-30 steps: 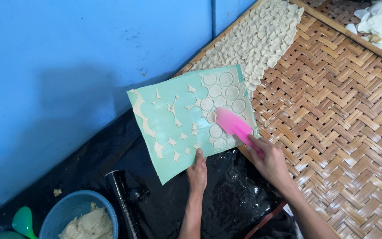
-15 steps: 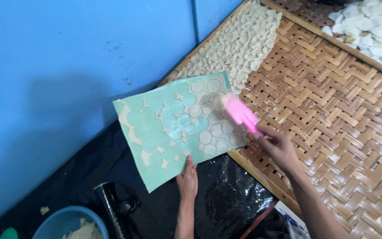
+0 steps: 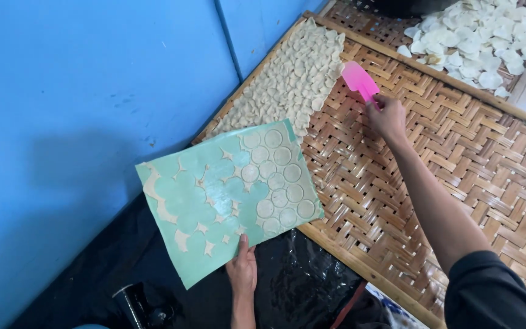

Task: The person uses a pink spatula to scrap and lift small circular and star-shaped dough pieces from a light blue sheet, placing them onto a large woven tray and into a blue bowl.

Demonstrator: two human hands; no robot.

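Head view. Clamped on the pink spatula (image 3: pixel 359 79): my right hand (image 3: pixel 388 116), out over the woven tray (image 3: pixel 458 158) by the laid rounds (image 3: pixel 290 85). Left hand (image 3: pixel 242 271) pinches the green sheet (image 3: pixel 214 201). About half its discs (image 3: pixel 278 183) remain; the left part holds only scraps.

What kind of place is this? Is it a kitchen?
More likely a small home workshop where crackers or dough snacks get made, not an ordinary kitchen. A woven tray on the floor holds rows of pale rounds, the left hand holds a green sheet of cut circles, and the right hand holds a pink spatula.
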